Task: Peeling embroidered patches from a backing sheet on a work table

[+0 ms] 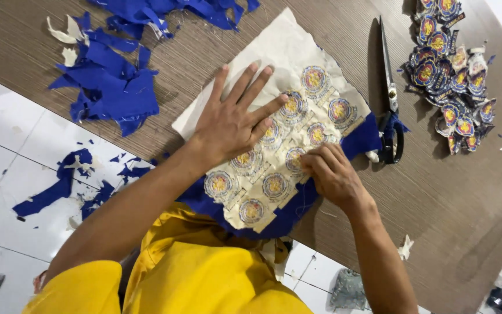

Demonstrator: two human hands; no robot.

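A cream backing sheet [274, 55] on blue cloth [362, 136] lies on the brown table; it bears several round embroidered badges [314, 78]. My left hand [230, 119] presses flat on the sheet, fingers spread, fingertips touching the badges. My right hand [329, 171] pinches at a badge [295, 158] near the sheet's middle, fingers curled on its edge.
Black-handled scissors [389, 99] lie just right of the sheet. A pile of cut-out badges [448, 75] sits at the far right. Blue cloth scraps [111, 87] lie left on the table [437, 197] and on the white tiled floor [7, 168]. Yellow clothing [204, 273] fills the bottom.
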